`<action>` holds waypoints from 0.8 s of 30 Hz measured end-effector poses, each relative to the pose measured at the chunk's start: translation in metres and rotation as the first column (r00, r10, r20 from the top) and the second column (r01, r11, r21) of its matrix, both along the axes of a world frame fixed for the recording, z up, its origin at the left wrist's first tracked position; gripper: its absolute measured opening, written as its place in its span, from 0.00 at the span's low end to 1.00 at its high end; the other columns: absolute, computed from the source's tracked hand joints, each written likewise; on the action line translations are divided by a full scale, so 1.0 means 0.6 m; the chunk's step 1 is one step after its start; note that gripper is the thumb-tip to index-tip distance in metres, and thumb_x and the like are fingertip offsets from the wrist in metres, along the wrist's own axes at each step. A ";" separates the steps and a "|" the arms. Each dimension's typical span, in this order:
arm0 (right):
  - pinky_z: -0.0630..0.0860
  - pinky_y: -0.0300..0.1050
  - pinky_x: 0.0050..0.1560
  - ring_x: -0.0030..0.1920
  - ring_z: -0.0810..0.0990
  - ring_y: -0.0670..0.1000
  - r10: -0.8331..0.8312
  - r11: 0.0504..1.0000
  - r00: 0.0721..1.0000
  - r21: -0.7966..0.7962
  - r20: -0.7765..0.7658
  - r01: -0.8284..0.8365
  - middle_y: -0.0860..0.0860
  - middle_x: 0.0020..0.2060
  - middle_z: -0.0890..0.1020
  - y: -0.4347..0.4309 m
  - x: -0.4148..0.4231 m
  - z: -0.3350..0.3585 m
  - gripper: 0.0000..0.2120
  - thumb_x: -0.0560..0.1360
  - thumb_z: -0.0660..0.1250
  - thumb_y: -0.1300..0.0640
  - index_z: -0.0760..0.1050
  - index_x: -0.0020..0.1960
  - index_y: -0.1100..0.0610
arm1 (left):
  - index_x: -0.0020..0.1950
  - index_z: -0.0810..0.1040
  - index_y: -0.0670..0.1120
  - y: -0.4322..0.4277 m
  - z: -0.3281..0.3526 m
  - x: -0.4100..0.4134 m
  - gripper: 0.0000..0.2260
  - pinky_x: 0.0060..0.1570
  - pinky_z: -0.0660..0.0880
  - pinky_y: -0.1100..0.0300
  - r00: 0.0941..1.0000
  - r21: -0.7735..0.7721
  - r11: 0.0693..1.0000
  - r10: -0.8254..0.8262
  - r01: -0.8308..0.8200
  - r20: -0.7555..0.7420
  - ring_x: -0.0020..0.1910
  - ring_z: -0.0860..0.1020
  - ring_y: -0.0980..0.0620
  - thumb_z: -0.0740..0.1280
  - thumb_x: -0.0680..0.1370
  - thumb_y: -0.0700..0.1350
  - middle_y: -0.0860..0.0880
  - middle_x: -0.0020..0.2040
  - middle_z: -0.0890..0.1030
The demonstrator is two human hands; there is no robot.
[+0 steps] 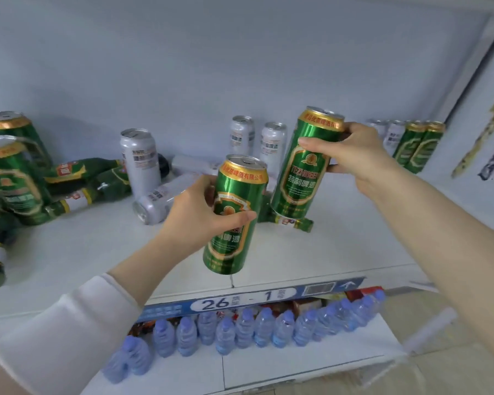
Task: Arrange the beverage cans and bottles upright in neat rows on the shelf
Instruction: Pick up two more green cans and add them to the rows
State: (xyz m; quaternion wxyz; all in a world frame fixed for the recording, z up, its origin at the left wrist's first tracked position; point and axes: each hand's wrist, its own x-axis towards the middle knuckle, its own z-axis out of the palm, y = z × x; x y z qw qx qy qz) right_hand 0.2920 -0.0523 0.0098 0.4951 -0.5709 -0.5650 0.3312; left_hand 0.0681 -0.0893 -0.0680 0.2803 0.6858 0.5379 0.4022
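Closest, the left hand (203, 213) grips a green can (236, 195) above the price strip (240, 301); the right hand (354, 155) grips a second can (304, 169) behind it. Far right of the strip a short row (417, 143) stands upright; leftward, bottles (83, 170) and a white can (157, 202) lie toppled: mostly undone.

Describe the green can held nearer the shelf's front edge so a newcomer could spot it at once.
Find the white shelf with the blue label strip reading 26. Just above that strip, the left hand holds the lower green can around its middle. Unlike the upper green can in the right hand, tilted and farther back, this one hangs nearest the front edge.
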 end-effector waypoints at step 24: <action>0.75 0.42 0.44 0.50 0.78 0.50 -0.277 0.959 0.959 -0.046 0.059 0.280 0.48 0.48 0.79 0.049 0.652 -0.022 0.27 0.64 0.77 0.57 0.74 0.61 0.57 | 0.55 0.70 0.52 0.148 -0.009 0.651 0.24 0.34 0.65 0.74 0.986 -0.071 0.986 -0.146 0.152 0.084 0.39 0.71 0.67 0.76 0.64 0.53 0.62 0.40 0.73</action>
